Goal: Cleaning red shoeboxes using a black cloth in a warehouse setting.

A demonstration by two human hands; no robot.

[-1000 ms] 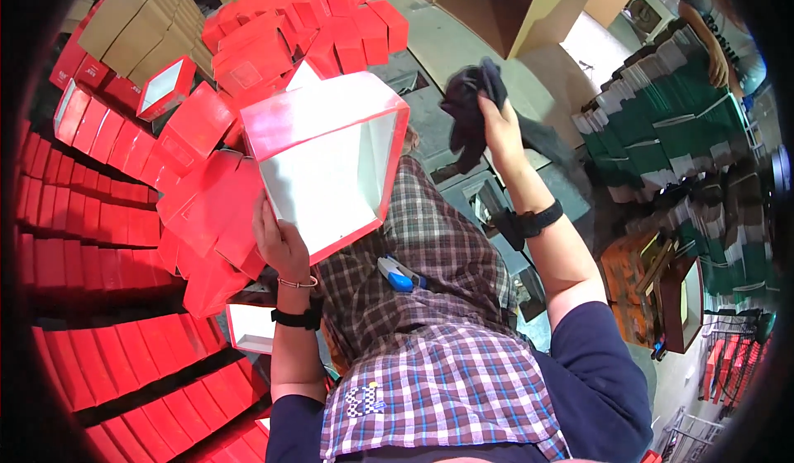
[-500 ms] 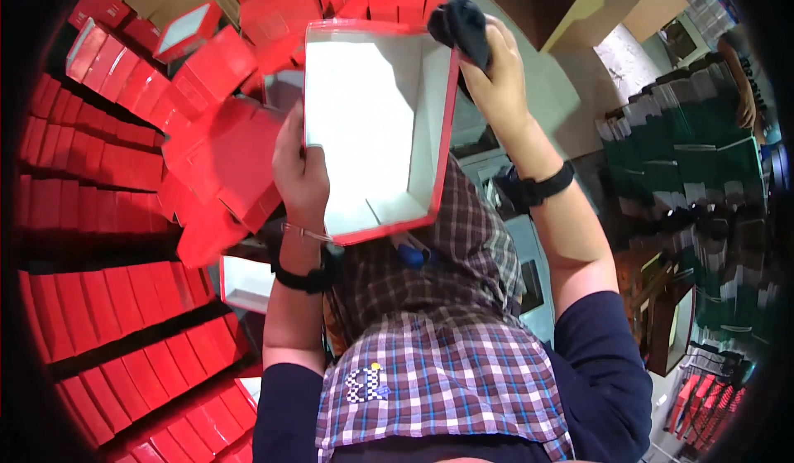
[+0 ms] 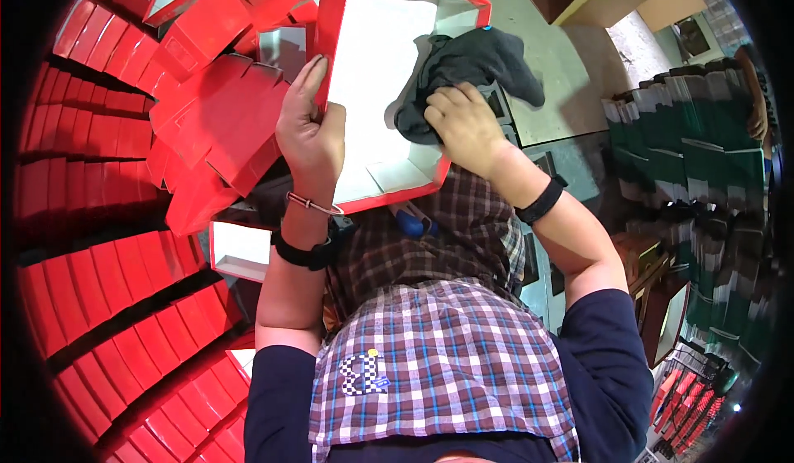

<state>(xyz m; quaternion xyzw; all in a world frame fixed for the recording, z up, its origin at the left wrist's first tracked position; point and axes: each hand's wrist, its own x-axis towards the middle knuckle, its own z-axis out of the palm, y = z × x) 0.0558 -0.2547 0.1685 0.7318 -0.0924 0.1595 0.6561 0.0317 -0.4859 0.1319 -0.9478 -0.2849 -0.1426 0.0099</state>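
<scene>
Your left hand (image 3: 310, 136) has a closed grip on the L wall of the red box (image 3: 397, 91), held up w/ its white interior facing you, while your right hand (image 3: 467, 124) presses a dark cloth (image 3: 463, 70) inside, approx. mid-wipe, lower floor likely still unwiped.

Red boxes (image 3: 207, 115) crowd left; right floor (image 3: 538, 66) open.
</scene>
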